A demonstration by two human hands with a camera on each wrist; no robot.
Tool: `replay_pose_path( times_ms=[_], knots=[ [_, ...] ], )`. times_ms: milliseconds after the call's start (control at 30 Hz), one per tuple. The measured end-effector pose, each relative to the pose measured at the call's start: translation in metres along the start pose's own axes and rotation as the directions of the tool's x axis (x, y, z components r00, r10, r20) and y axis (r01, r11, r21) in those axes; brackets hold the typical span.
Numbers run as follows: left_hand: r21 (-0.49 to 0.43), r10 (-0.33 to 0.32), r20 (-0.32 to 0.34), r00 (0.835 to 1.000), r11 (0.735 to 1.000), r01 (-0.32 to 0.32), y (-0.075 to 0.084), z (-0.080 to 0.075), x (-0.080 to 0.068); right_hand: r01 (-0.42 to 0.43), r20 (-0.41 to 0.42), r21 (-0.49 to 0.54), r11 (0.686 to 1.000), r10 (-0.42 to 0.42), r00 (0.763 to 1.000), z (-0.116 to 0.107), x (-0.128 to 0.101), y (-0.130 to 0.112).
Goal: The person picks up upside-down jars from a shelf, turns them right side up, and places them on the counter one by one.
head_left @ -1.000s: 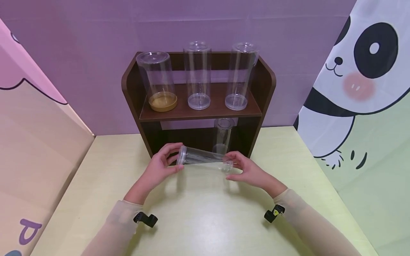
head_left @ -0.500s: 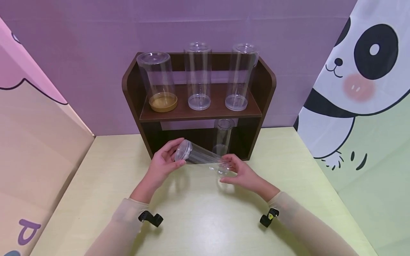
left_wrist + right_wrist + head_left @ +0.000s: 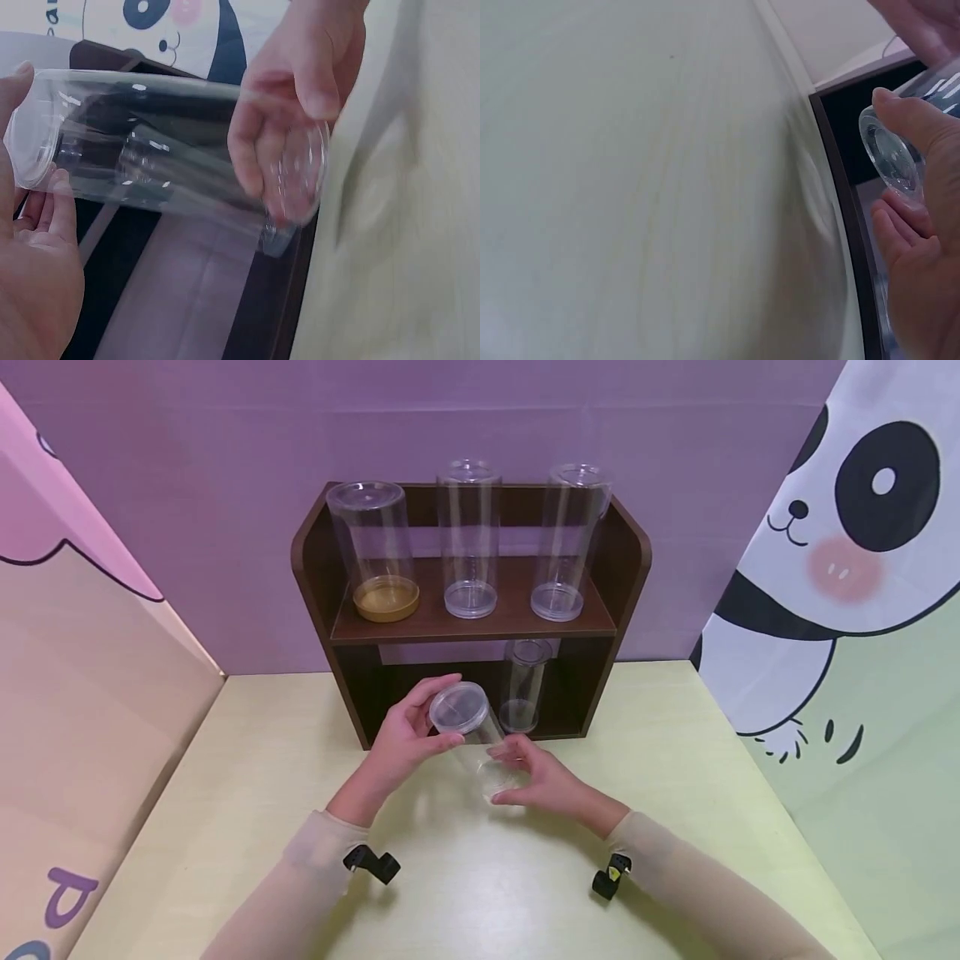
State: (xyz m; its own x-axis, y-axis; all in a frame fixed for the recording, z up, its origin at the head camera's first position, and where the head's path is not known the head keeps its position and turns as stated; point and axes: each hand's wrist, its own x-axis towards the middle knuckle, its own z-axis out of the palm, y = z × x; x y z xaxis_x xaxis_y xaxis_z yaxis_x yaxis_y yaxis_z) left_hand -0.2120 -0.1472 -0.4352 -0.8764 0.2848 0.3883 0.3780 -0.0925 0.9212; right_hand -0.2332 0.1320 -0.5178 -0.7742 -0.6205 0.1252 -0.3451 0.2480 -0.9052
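Observation:
A clear plastic jar (image 3: 477,746) hangs tilted above the table in front of the shelf, held between both hands. My left hand (image 3: 401,743) grips its upper end, where a clear lid (image 3: 458,707) faces the head camera. At the lower end, my right hand (image 3: 542,781) holds the jar's base (image 3: 895,154) between thumb and fingers. In the left wrist view the jar's body (image 3: 187,97) is see-through, with the shelf and another jar visible behind it.
A dark brown two-tier shelf (image 3: 472,631) stands against the purple backdrop. On its upper tier are a wide jar with a gold base (image 3: 386,597) and two slim clear jars (image 3: 470,543) (image 3: 564,543). Another clear jar (image 3: 522,689) stands on the lower tier at right.
The jar has turned from nearly level to steeply tilted, its lid swinging up toward the head camera. Both hands have drawn closer together, the right one moving left and down.

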Motion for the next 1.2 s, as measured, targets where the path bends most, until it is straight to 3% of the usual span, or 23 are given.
replay_pose_path(
  times_ms=[267,533,933,1200],
  knots=[
    [0.056,-0.010,0.037,0.999,0.998,0.008,0.005,0.015,0.008,-0.047,0.001,0.007,0.999,0.047,0.999,0.013,0.008,-0.004],
    [0.069,0.020,0.055,0.998,0.997,-0.024,0.006,0.015,0.008,-0.075,-0.011,-0.009,0.997,0.075,0.997,0.014,0.008,-0.002],
    [0.123,0.002,0.029,1.000,0.992,-0.005,0.007,0.001,0.001,-0.011,-0.005,-0.119,0.993,0.010,1.000,0.011,0.009,-0.005],
    [0.201,-0.052,-0.028,0.998,0.978,0.057,0.007,-0.022,-0.011,0.048,-0.025,-0.150,0.988,-0.053,0.998,-0.002,0.005,-0.003]
  ],
)
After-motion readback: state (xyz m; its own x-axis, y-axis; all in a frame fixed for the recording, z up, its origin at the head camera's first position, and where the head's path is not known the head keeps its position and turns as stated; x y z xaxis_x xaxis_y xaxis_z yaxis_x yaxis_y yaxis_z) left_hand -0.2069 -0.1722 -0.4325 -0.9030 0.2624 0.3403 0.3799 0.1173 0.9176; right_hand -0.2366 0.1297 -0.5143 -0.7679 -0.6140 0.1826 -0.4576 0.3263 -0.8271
